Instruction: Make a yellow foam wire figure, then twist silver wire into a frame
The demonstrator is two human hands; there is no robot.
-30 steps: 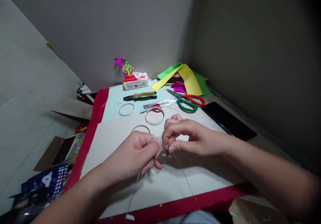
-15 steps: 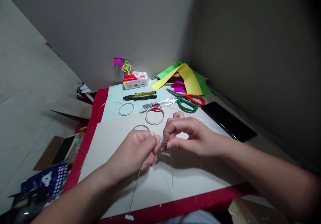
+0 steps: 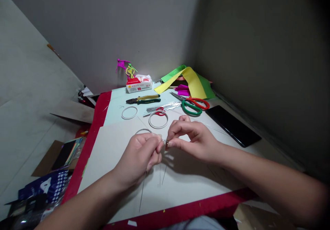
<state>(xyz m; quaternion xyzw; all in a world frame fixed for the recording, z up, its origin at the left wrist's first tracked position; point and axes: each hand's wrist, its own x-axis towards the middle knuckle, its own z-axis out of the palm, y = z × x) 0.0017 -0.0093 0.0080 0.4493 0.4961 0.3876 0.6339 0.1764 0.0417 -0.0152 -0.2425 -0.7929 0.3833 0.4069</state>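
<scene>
Thin silver wire (image 3: pixel 142 192) held at a small metal join (image 3: pixel 165 141) between both hands, above a pale card sheet (image 3: pixel 110 161). The left hand (image 3: pixel 138 158) is closed around the wire, gripping it near the join. The right hand (image 3: pixel 192 139) is narrowed to a pinch, with its thumb and forefinger (image 3: pixel 170 143) at the join and its other fingers curled. The two hands almost touch. A wire hoop (image 3: pixel 142 130) rises behind the left hand, partly hidden, and wire ends hang below the hands over the card. Farther off on the pale tabletop (image 3: pixel 121 99) lie a white hoop (image 3: pixel 129 113), a second hoop (image 3: pixel 158 119), a bundle of straight wires (image 3: pixel 165 106), yellow-and-green-handled pliers (image 3: pixel 143 100) and red-and-green-handled scissors (image 3: pixel 192 106). Yellow and green paper strips (image 3: pixel 192 82) and a black phone (image 3: pixel 233 125) lie beyond them.
</scene>
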